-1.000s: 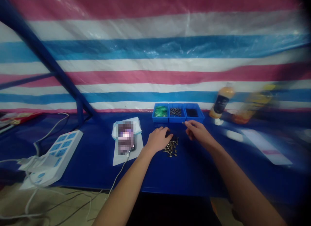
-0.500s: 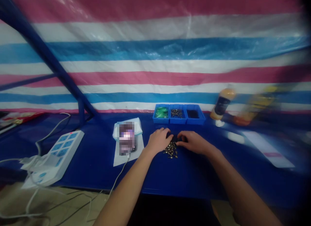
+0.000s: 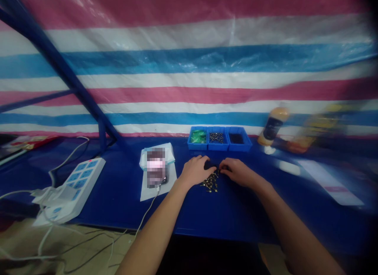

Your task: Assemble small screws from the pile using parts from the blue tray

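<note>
Right now I'm keeping my left hand [image 3: 195, 171] and my right hand [image 3: 239, 172] close together above a blue tabletop [image 3: 236, 216]. My left fingers [image 3: 201, 161] are curling partly closed over a small dark object [image 3: 211, 164], and my right fingertips [image 3: 222, 171] are reaching in from the other side, touching it or just beside it. I can't tell whether either hand is actually gripping it. Just below it, a loose pile of small brass-coloured screws [image 3: 211, 183] is lying on the table. Beyond my hands, three joined blue bins [image 3: 220, 146] are sitting in a row, holding green pieces, dark screws and something black. To my left, a blurred phone [image 3: 155, 167] is lying on white paper [image 3: 159, 193], beside a white power strip [image 3: 84, 184].
</note>
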Demonstrator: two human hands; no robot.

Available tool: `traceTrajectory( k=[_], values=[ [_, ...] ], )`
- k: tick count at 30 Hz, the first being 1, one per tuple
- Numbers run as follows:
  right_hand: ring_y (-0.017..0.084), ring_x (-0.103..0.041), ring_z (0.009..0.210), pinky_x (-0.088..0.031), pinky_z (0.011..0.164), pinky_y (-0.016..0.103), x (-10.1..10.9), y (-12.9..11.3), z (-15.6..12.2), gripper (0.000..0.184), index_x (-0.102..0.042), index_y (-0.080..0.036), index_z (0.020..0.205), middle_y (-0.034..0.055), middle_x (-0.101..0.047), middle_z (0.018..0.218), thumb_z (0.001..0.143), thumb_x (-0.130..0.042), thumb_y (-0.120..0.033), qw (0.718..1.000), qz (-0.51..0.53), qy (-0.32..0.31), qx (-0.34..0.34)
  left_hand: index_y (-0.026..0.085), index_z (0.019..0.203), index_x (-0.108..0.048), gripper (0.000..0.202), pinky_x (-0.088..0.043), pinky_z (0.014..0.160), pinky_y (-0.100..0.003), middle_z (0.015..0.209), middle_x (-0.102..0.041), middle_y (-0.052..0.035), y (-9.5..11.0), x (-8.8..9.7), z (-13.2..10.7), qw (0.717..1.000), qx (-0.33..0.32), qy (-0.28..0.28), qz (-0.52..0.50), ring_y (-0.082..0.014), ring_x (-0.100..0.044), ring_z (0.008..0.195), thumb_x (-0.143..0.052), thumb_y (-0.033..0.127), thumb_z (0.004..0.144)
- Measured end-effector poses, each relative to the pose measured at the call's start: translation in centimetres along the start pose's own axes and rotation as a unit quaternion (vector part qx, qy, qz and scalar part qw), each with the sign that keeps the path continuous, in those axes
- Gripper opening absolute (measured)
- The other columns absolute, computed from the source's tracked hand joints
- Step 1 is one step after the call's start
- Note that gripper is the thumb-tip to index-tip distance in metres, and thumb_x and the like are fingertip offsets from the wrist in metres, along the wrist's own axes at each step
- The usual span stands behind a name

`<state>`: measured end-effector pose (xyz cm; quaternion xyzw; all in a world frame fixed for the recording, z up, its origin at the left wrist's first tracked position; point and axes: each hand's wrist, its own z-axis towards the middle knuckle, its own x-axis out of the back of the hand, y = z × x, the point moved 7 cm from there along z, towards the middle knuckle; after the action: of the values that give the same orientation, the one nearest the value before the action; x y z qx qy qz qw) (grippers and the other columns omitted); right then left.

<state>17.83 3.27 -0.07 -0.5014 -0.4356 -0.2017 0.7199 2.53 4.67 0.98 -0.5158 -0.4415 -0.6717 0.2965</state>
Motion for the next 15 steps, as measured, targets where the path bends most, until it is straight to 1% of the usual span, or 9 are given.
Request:
traceTrajectory(
  k=[2,5,8,11,13,15],
  values=[
    [0.017,-0.058,0.078,-0.041,0.071,0.029,0.3,-0.2,-0.1,0.01,-0.063,-0.022,0.088,0.003,-0.064,0.086,0.085,-0.054,-0.019,1.0,0.003,0.013,0.003,0.028,0.116,-0.059,0.046,-0.049,0.079,-0.036,0.109,-0.063,-0.0052,0.0,0.0,0.0,1.0,-0.006,-0.001,0.0,-0.026,-0.06,0.102,-0.045,0.061,0.088],
    [0.017,-0.057,0.074,-0.041,0.068,0.028,0.7,-0.2,-0.2,0.009,-0.06,-0.021,0.088,0.0022,-0.063,0.083,0.082,-0.053,-0.017,0.999,0.005,0.033,-0.005,0.028,0.115,-0.059,0.042,-0.048,0.079,-0.036,0.109,-0.064,-0.005,0.1,0.1,0.0,1.0,-0.008,-0.004,0.001,-0.0254,-0.06,0.101,-0.042,0.057,0.091],
    [0.016,-0.056,0.071,-0.041,0.066,0.028,0.9,-0.1,-0.3,0.017,-0.061,-0.021,0.095,0.0014,-0.063,0.079,0.08,-0.052,-0.015,0.999,0.006,0.042,-0.012,0.027,0.114,-0.059,0.04,-0.048,0.079,-0.036,0.109,-0.064,-0.0052,0.1,0.1,0.0,1.0,-0.005,-0.007,0.001,-0.0249,-0.06,0.102,-0.04,0.056,0.093],
    [0.018,-0.06,0.082,-0.044,0.078,0.032,1.1,-0.2,-0.2,0.025,-0.065,-0.021,0.103,0.005,-0.065,0.09,0.085,-0.047,-0.016,0.999,0.009,0.051,0.003,0.028,0.113,-0.059,0.04,-0.048,0.08,-0.036,0.109,-0.064,-0.0046,0.1,0.1,0.0,1.0,-0.008,-0.002,-0.002,-0.0253,-0.06,0.103,-0.038,0.056,0.093],
    [0.019,-0.061,0.09,-0.044,0.085,0.034,1.4,-0.4,-0.1,0.027,-0.068,-0.021,0.102,0.0069,-0.065,0.097,0.089,-0.045,-0.018,0.998,0.024,0.06,0.016,0.029,0.113,-0.059,0.041,-0.048,0.08,-0.037,0.109,-0.064,-0.0042,0.1,0.1,0.0,1.0,-0.009,0.003,-0.002,-0.0258,-0.06,0.102,-0.036,0.057,0.094],
    [0.019,-0.062,0.091,-0.046,0.085,0.034,1.7,-0.6,-0.1,0.023,-0.069,-0.022,0.1,0.0065,-0.066,0.099,0.09,-0.048,-0.023,0.996,0.056,0.072,0.017,0.028,0.112,-0.059,0.042,-0.048,0.08,-0.038,0.108,-0.064,-0.0046,-0.1,0.0,0.0,1.0,-0.007,0.006,0.0,-0.026,-0.06,0.1,-0.036,0.057,0.093]
  ],
)
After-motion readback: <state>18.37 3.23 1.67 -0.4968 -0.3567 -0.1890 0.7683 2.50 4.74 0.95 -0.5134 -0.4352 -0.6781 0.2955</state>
